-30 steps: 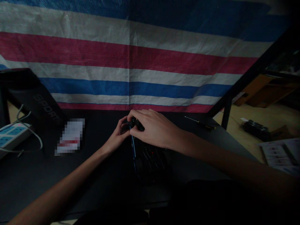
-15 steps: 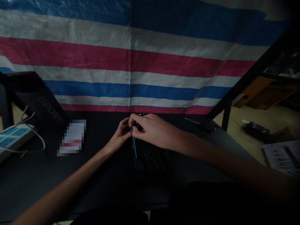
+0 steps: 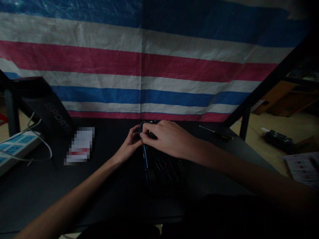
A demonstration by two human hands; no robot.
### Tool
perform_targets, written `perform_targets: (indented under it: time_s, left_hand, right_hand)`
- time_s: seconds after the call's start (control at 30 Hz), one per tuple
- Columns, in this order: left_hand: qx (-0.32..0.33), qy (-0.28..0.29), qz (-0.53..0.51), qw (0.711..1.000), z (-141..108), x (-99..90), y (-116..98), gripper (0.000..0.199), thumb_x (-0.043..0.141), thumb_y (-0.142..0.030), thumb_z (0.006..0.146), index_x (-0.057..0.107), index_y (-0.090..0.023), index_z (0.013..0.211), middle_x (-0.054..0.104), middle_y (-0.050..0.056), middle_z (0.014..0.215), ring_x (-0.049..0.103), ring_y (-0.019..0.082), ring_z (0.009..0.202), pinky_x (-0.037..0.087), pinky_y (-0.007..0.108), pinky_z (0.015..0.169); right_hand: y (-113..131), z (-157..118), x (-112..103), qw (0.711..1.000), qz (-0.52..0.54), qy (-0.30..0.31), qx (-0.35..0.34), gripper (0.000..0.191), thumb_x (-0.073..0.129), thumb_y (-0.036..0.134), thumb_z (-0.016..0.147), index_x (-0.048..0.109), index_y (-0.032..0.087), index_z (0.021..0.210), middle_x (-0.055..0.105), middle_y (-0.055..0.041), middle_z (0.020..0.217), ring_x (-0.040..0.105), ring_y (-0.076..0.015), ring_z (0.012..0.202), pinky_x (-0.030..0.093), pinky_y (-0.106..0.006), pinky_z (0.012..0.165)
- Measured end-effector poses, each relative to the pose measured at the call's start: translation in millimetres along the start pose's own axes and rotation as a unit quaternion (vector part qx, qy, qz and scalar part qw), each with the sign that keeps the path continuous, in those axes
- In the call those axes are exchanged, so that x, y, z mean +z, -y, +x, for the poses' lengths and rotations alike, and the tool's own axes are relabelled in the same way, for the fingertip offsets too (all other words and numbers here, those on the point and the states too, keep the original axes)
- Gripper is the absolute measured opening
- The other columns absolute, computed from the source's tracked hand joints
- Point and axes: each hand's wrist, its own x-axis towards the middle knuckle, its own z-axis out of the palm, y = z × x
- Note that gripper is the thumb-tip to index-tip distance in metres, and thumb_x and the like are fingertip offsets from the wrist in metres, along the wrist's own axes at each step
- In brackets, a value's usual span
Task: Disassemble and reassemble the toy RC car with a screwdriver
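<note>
A dark toy car [image 3: 165,169] with a blue side edge and a small red spot lies lengthwise on the black table, its details lost in shadow. At its far left end, my left hand [image 3: 131,141] grips the side between thumb and curled fingers. My right hand [image 3: 165,137] reaches over the far end, thumb and forefinger closed near its left corner. Something small and black shows between those fingers, too dark to name. Part of the car is hidden beneath my right hand.
A screwdriver [image 3: 216,132] lies right of the car. To the left are a pixelated pale item [image 3: 80,146], a black SPORT box [image 3: 53,109] and a white power strip [image 3: 21,147] with a cable. A striped tarp [image 3: 149,66] hangs behind the table.
The whole view has shifted slightly, so everything appears a little further right. My right fingers have moved slightly at the car's far left corner; the left hand keeps its hold.
</note>
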Motion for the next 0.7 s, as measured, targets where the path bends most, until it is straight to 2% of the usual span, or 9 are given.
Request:
perform_targets:
  time_s: [0.07, 0.13, 0.2, 0.33, 0.47, 0.57, 0.63, 0.7]
  left_hand:
    - [0.000, 0.004, 0.000, 1.000, -1, 0.4, -1, 0.072, 0.072, -0.035, 0.088, 0.039, -0.027, 0.151, 0.058, 0.011, 0.141, 0.057, 0.031, 0.131, 0.044, 0.050, 0.114]
    - [0.009, 0.007, 0.000, 1.000, -2, 1.6, -4, 0.072, 0.072, -0.033, 0.088, 0.039, -0.026, 0.151, 0.058, 0.012, 0.142, 0.057, 0.033, 0.132, 0.045, 0.049, 0.113]
    - [0.015, 0.003, 0.008, 1.000, -3, 3.0, -8, 0.071, 0.071, -0.031, 0.089, 0.039, -0.024, 0.152, 0.058, 0.013, 0.144, 0.056, 0.033, 0.133, 0.045, 0.049, 0.114]
    - [0.000, -0.004, 0.010, 1.000, -3, 4.7, -11, 0.074, 0.070, -0.028, 0.088, 0.036, -0.024, 0.154, 0.059, 0.012, 0.145, 0.056, 0.032, 0.135, 0.043, 0.049, 0.116]
    - [0.011, -0.001, -0.006, 1.000, -2, 4.1, -9, 0.075, 0.073, -0.032, 0.086, 0.038, -0.022, 0.151, 0.058, 0.014, 0.146, 0.052, 0.035, 0.139, 0.041, 0.050, 0.117]
    - [0.003, -0.004, 0.006, 1.000, -3, 3.6, -9, 0.073, 0.072, -0.033, 0.088, 0.038, -0.023, 0.152, 0.059, 0.013, 0.143, 0.055, 0.034, 0.135, 0.044, 0.049, 0.114]
    - [-0.007, -0.002, 0.008, 1.000, -3, 3.6, -11, 0.071, 0.071, -0.032, 0.089, 0.038, -0.025, 0.151, 0.058, 0.013, 0.143, 0.056, 0.032, 0.133, 0.046, 0.047, 0.113]
    - [-0.006, 0.002, -0.002, 1.000, -3, 3.7, -11, 0.071, 0.072, -0.032, 0.088, 0.039, -0.024, 0.150, 0.058, 0.013, 0.142, 0.056, 0.032, 0.133, 0.045, 0.047, 0.113]
  right_hand:
    - [-1, 0, 0, 1.000, 0.015, 0.014, -0.009, 0.018, 0.049, 0.030, 0.102, 0.065, 0.020, 0.102, 0.069, -0.0020, 0.083, 0.059, -0.0150, 0.071, 0.034, -0.031, 0.066]
    - [-1, 0, -1, 0.998, 0.042, 0.012, -0.038, 0.014, 0.057, 0.024, 0.097, 0.064, 0.020, 0.108, 0.072, -0.0033, 0.094, 0.063, -0.0162, 0.082, 0.038, -0.030, 0.071]
    - [-1, 0, -1, 0.999, 0.030, 0.005, -0.041, 0.017, 0.059, 0.027, 0.096, 0.064, 0.021, 0.110, 0.073, -0.0039, 0.098, 0.064, -0.0178, 0.086, 0.039, -0.030, 0.073]
    - [-2, 1, -1, 0.999, -0.004, 0.022, -0.033, 0.022, 0.048, 0.032, 0.104, 0.067, 0.021, 0.106, 0.071, -0.0032, 0.087, 0.061, -0.0167, 0.076, 0.036, -0.032, 0.070]
    - [-2, 1, 1, 0.995, 0.009, -0.007, -0.098, 0.019, 0.057, 0.022, 0.094, 0.064, 0.019, 0.112, 0.073, -0.0049, 0.104, 0.063, -0.0193, 0.095, 0.040, -0.032, 0.083]
    - [-3, 1, 1, 0.998, -0.031, -0.004, -0.055, 0.020, 0.050, 0.031, 0.101, 0.067, 0.020, 0.105, 0.072, -0.0043, 0.093, 0.063, -0.0190, 0.082, 0.038, -0.034, 0.075]
    - [-4, 1, 0, 0.999, -0.022, 0.011, -0.037, 0.023, 0.047, 0.032, 0.104, 0.066, 0.020, 0.104, 0.070, -0.0032, 0.086, 0.061, -0.0173, 0.075, 0.037, -0.033, 0.070]
    - [-4, 1, 0, 0.998, 0.008, 0.004, -0.066, 0.017, 0.052, 0.026, 0.100, 0.064, 0.018, 0.107, 0.071, -0.0050, 0.097, 0.062, -0.0177, 0.087, 0.040, -0.032, 0.078]
